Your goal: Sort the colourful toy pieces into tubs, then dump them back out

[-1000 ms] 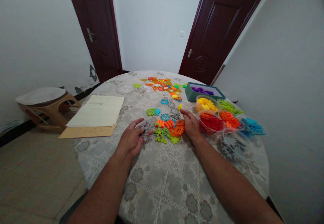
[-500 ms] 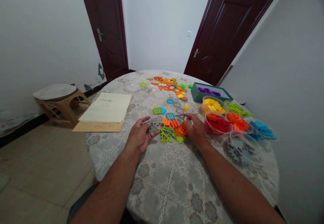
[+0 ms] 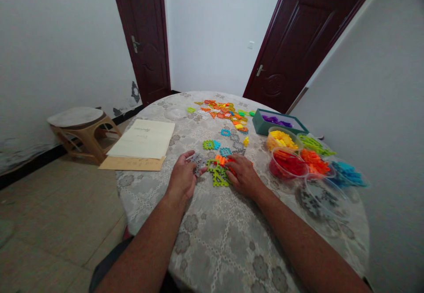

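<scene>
My left hand (image 3: pixel 182 176) is closed around a stack of grey toothed plastic building pieces (image 3: pixel 198 164), thumb on top and fingers beneath. Just right of it, lime-green building pieces (image 3: pixel 220 177) lie heaped on the tablecloth, with orange building pieces (image 3: pixel 220 160) behind them. My right hand (image 3: pixel 242 176) reaches over the right side of this heap, palm down, its fingers apart and touching the pieces. It covers most of the orange ones. Beyond the hands lie blue pieces (image 3: pixel 225 151), a green toothed piece (image 3: pixel 208 145) and a small yellow piece (image 3: pixel 246 141).
At right stand clear tubs of yellow pieces (image 3: pixel 283 140), red pieces (image 3: pixel 287 165) and grey pieces (image 3: pixel 319 200), beside a green box (image 3: pixel 261 127) holding purple ones. Mixed pieces (image 3: pixel 220 108) lie scattered at the back. Papers (image 3: pixel 142 138) rest at left; a stool (image 3: pixel 77 118) stands beyond.
My right hand has moved left from beside the heap to over it, now covering the orange pieces. My left hand still grips the grey pieces. The view has shifted slightly.
</scene>
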`<action>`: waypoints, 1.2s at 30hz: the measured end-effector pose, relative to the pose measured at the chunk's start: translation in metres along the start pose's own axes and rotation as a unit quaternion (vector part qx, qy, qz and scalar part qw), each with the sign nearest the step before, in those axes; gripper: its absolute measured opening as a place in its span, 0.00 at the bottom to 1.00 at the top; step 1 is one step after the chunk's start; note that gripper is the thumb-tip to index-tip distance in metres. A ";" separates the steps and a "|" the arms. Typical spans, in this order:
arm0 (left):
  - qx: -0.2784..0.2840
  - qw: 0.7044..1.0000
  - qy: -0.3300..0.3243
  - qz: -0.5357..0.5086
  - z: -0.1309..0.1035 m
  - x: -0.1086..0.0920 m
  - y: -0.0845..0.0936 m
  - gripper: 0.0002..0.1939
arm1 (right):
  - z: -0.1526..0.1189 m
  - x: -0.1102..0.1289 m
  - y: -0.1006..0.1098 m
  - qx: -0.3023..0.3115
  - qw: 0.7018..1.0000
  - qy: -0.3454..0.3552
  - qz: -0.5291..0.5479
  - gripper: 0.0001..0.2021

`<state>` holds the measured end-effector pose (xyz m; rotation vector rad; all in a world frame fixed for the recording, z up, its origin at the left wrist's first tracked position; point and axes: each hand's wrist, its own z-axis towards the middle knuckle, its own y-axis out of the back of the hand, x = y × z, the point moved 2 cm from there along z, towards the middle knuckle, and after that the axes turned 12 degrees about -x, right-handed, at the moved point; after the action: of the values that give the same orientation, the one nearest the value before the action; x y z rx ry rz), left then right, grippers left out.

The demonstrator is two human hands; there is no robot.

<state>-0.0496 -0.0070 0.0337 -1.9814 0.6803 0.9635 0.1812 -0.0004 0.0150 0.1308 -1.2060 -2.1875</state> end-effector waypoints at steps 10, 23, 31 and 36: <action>0.013 1.000 0.007 0.016 -0.002 0.001 0.001 0.24 | -0.001 -0.001 0.004 0.019 0.999 -0.015 -0.040 0.19; 0.016 0.999 0.005 0.035 -0.003 0.001 -0.001 0.23 | 0.004 0.018 -0.001 0.020 0.993 -0.076 -0.088 0.21; 0.015 0.999 0.007 0.031 -0.001 0.003 -0.001 0.24 | 0.003 0.016 0.001 -0.048 0.996 -0.076 -0.015 0.17; 0.014 0.999 0.011 0.027 -0.001 0.003 -0.002 0.23 | 0.007 0.013 0.004 -0.100 0.983 -0.139 0.065 0.05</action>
<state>-0.0464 -0.0077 0.0327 -1.9603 0.7605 0.9600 0.1699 -0.0045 0.0250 -0.3393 -1.0967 -2.2465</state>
